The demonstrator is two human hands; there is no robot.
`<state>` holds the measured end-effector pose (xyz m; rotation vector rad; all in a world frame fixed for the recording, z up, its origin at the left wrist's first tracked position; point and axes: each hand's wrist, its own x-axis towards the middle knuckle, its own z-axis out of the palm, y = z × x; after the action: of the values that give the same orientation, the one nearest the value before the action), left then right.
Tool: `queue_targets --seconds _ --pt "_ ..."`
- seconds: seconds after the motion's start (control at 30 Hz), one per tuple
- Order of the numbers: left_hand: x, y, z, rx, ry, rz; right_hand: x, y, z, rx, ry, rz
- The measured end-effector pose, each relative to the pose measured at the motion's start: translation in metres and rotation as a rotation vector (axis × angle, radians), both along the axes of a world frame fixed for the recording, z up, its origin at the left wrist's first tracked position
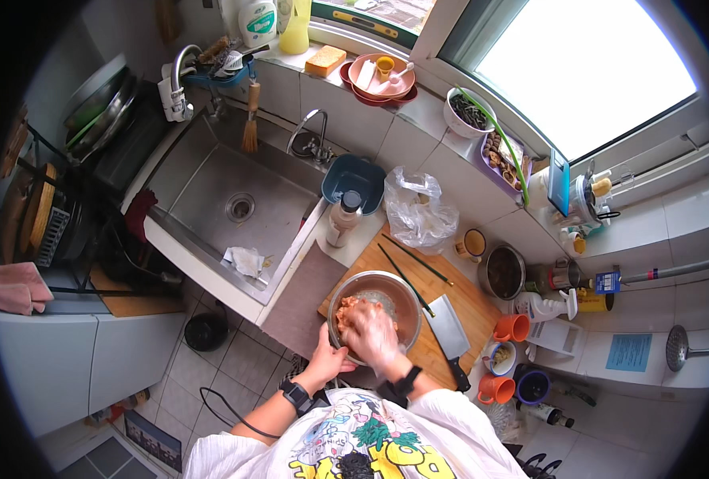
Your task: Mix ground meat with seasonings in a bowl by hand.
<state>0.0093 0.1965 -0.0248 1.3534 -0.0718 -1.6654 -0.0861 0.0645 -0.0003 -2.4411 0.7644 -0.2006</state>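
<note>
A round stainless steel bowl (413, 302) rests on a wooden cutting board (477, 311), partly over its near left edge. Orange-pink minced meat (347, 306) lies inside it. My left hand (328, 360) grips the bowl's near left side at the rim. Down in the bowl, my right hand (371, 332) presses into the meat; it is blurred and seems to wear a clear plastic glove. Its fingertips are hidden in the meat. Right of the bowl lies a cleaver (448, 326) with a black handle. Two dark green chopsticks (417, 258) lie on the board behind the bowl.
A steel sink (204, 179) is at the left. Behind the board stand a capped bottle (343, 221), a blue basin (354, 179) and a clear plastic bag (420, 215). Along the right are a metal pot (504, 272), orange mugs (512, 327) and a spray bottle (537, 306).
</note>
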Motion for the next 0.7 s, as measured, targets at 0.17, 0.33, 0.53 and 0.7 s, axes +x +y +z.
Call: queue_targets --seconds 0.17,0.33,0.53,0.7 --pt "-0.004 -0.003 0.002 0.014 -0.013 0.000 -0.041 0.005 -0.024 -0.138 0.357 0.149" --pt "0.001 0.001 0.004 0.028 0.001 0.019 -0.039 -0.009 0.019 0.089 0.350 0.174" --pt "-0.002 -0.006 0.003 0.037 0.037 -0.001 -0.033 -0.013 -0.013 -0.148 0.304 0.098" --pt "0.000 0.000 0.002 0.050 0.002 -0.001 -0.030 -0.007 0.009 -0.205 0.351 0.070"
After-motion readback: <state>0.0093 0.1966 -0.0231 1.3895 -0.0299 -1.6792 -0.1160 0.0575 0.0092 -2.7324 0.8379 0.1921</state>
